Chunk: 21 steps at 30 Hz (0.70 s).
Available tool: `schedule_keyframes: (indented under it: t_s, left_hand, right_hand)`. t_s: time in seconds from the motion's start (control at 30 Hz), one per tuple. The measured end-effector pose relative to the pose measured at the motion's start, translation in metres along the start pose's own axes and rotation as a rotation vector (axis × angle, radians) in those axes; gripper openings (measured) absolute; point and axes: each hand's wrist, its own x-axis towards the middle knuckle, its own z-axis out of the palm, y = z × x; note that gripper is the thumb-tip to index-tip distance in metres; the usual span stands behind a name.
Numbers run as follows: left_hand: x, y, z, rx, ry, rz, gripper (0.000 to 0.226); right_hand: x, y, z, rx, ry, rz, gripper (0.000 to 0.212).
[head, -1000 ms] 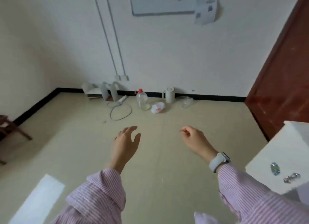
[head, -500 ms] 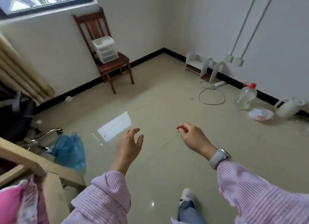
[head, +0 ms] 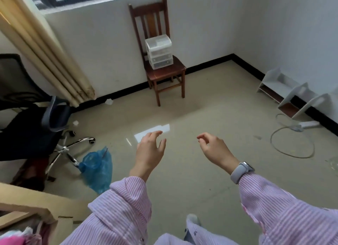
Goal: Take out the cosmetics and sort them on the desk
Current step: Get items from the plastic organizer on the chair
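Translucent plastic drawer unit, probably holding the cosmetics, stands on the wooden chair ahead; left hand and right hand hang nearer, loosely curled, empty, free for reaching.

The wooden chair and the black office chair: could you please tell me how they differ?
The wooden chair stands on four straight legs; the black office chair rides on a chrome wheeled base. The wooden chair carries a clear drawer unit on its seat; the office chair's seat looks bare. The wooden chair has a slatted back. Both stand near the window wall.
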Motion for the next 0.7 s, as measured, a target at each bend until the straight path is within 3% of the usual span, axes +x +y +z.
schedule_keyframes:
  t_s: [0.33, 0.7]
  left_hand:
    - [0.201, -0.055, 0.005, 0.03, 0.059, -0.174, 0.032]
    - [0.529, -0.097, -0.006, 0.089, 0.01, -0.184, 0.035]
  right_hand:
    - [0.238, -0.027, 0.022, -0.039, -0.104, -0.113, 0.024]
    - [0.55, -0.09, 0.021, -0.232, -0.169, -0.132, 0.027]
